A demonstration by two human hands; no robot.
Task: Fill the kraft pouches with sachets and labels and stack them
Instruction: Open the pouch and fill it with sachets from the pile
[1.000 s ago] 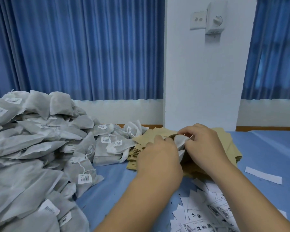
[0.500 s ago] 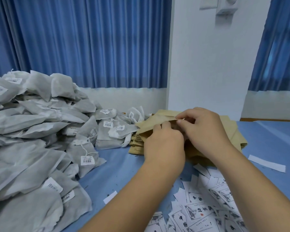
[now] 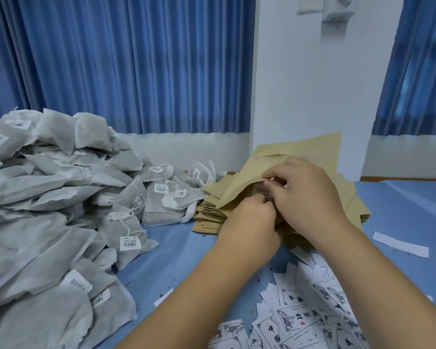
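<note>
Hands met at kraft pouch (image 3: 300, 154) atop stack of flat pouches (image 3: 209, 217) on blue table (image 3: 176, 260); right hand (image 3: 310, 195) pinched pouch's lifted edge between thumb and forefinger, left hand (image 3: 249, 222) with curled fingers gripped barcoded sachet (image 3: 262, 192) at pouch mouth. Grey sachet heap (image 3: 48, 197) lay left, printed labels (image 3: 300, 318) scattered beside right forearm

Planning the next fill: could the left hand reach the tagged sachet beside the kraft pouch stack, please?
Probably yes, once freed: the left hand is busy at the kraft pouch mouth; only the flat stack edge lies between it and that sachet.
</note>
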